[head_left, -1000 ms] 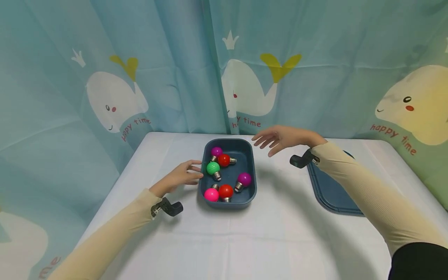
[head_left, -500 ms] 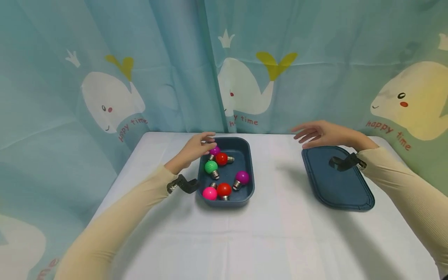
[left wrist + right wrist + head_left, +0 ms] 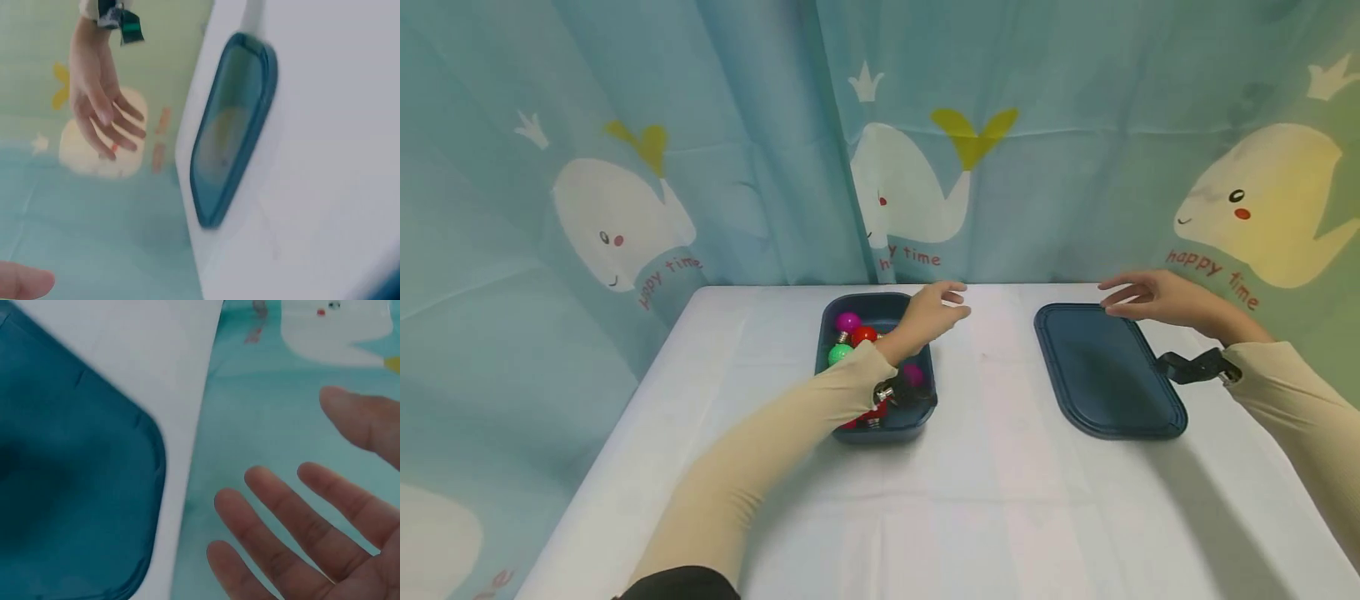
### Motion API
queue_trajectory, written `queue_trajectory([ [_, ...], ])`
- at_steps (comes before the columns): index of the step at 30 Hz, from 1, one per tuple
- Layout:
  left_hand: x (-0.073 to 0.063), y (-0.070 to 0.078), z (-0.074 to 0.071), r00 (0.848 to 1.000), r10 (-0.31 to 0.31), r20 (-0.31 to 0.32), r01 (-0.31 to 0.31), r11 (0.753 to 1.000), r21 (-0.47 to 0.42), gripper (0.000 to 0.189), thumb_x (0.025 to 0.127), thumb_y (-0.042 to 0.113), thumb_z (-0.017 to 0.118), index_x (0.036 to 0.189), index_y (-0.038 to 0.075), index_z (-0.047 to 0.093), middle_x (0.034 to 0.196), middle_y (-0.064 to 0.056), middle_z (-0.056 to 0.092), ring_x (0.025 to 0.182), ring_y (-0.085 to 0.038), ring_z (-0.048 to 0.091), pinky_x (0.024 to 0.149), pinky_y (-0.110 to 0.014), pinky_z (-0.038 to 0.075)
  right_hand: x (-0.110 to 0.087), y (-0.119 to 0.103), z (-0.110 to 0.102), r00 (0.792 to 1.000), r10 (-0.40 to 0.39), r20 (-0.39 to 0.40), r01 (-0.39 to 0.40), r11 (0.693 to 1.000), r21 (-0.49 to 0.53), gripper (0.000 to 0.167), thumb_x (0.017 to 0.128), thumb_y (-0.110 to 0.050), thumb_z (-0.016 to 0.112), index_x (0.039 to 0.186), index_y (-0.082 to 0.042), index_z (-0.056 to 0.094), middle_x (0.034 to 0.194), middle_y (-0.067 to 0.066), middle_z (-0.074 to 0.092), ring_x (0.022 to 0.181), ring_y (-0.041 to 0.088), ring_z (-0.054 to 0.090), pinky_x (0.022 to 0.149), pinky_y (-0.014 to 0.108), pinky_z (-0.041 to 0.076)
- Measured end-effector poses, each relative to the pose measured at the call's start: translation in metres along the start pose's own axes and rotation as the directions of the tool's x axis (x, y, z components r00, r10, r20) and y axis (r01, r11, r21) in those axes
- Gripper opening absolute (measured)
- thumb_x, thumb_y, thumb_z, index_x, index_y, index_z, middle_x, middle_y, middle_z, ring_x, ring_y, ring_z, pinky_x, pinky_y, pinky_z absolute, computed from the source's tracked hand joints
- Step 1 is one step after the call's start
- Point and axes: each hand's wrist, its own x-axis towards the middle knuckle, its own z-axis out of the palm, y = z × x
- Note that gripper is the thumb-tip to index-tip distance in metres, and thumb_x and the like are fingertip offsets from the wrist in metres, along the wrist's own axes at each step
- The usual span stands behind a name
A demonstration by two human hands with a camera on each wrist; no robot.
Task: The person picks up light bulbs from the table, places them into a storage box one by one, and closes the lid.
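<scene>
In the head view my left hand (image 3: pixel 929 315) hovers above the right side of a dark blue box (image 3: pixel 825 333), its fingers loosely extended with nothing held. Inside the box lie several bulbs: a purple bulb (image 3: pixel 848 322), a red bulb (image 3: pixel 863 335) and a green bulb (image 3: pixel 839 354) show, while my left forearm partly covers others near the front. My right hand (image 3: pixel 1172 300) is over the far right corner of a flat dark blue lid (image 3: pixel 1105 375). In the right wrist view the fingers (image 3: pixel 269 537) are spread and hold nothing.
A white-covered table (image 3: pixel 1000 500) carries the box and the lid, with a stretch of tabletop between them. Behind its far edge hangs a blue-green curtain (image 3: pixel 760 167) printed with whales.
My left hand has moved right, from beside the box's left wall across to its right side. My right hand has also travelled right, to above the lid. Box and bulbs remain in place.
</scene>
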Motion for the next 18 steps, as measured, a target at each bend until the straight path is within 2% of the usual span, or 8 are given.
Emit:
queue_trajectory([
  [3,0.007,0.007,0.023,1.000,0.009,0.011,-0.010,0.999,0.038,0.042,0.092,0.017,0.058,0.133,0.012,0.052,0.124,-0.008,0.062,0.110,-0.023,0.061,0.088,-0.030,0.053,-0.006,0.016,0.003,0.998,0.060,-0.024,-0.060,0.998,0.003,0.053,0.093,-0.031,0.058,0.133,0.002,0.046,0.122,0.027,0.060,0.084,-0.005,0.063,0.076,0.032,0.058],
  [7,0.014,0.010,0.050,1.000,0.014,0.024,-0.016,0.998,0.064,0.042,0.091,0.018,0.060,0.132,0.011,0.053,0.120,-0.008,0.064,0.107,-0.022,0.061,0.084,-0.027,0.053,-0.013,0.038,0.009,0.993,0.111,-0.047,-0.110,0.994,0.029,0.056,0.093,-0.033,0.058,0.132,0.006,0.046,0.121,0.031,0.058,0.086,0.009,0.067,0.078,0.039,0.058],
  [9,0.018,0.010,0.063,0.999,0.005,0.038,-0.007,0.999,0.050,0.043,0.091,0.018,0.060,0.132,0.010,0.053,0.119,-0.008,0.064,0.104,-0.022,0.063,0.080,-0.025,0.053,-0.018,0.050,0.012,0.991,0.128,-0.045,-0.126,0.991,0.041,0.055,0.094,-0.031,0.057,0.131,0.007,0.045,0.121,0.032,0.057,0.086,0.010,0.067,0.078,0.039,0.058],
  [13,0.024,0.007,0.089,0.998,-0.029,0.059,0.029,1.000,-0.007,0.043,0.090,0.015,0.061,0.131,0.009,0.053,0.118,-0.010,0.063,0.095,-0.022,0.066,0.072,-0.021,0.052,-0.027,0.071,0.018,0.985,0.170,-0.034,-0.167,0.983,0.073,0.055,0.095,-0.029,0.055,0.131,0.010,0.043,0.124,0.035,0.054,0.082,0.003,0.065,0.079,0.040,0.058],
  [18,0.029,0.000,0.116,0.995,-0.076,0.064,0.078,0.997,-0.027,0.042,0.089,0.014,0.061,0.129,0.008,0.054,0.115,-0.009,0.065,0.087,-0.021,0.068,0.067,-0.020,0.050,-0.036,0.093,0.027,0.976,0.215,-0.027,-0.211,0.971,0.116,0.055,0.096,-0.027,0.053,0.129,0.015,0.042,0.123,0.038,0.053,0.082,0.010,0.068,0.078,0.040,0.058],
])
